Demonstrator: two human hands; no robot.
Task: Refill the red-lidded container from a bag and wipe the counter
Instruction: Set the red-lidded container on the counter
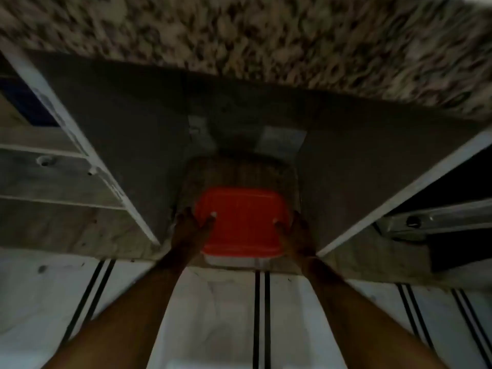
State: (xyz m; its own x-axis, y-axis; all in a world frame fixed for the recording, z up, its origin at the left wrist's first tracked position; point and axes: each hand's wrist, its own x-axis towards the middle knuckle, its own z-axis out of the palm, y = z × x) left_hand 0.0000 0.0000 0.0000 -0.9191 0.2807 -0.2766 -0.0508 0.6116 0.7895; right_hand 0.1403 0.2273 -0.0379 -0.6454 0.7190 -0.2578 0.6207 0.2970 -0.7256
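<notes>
The red-lidded container (pixel 241 225) sits at the front edge of a dim open cabinet below the speckled stone counter (pixel 266 35). Its lid is on and faces up. My left hand (pixel 190 230) grips its left side with the thumb resting on the lid. My right hand (pixel 295 233) grips its right side the same way. A clear strip of the container's body shows under the lid's near edge. Neither a bag nor a cloth is in view. The picture is dark and blurred.
White-edged cabinet doors stand open at the left (pixel 87 161) and at the right (pixel 399 198). A pale packet (pixel 282 141) lies deeper in the cabinet behind the container. White floor tiles with black stripes (pixel 262 315) lie below.
</notes>
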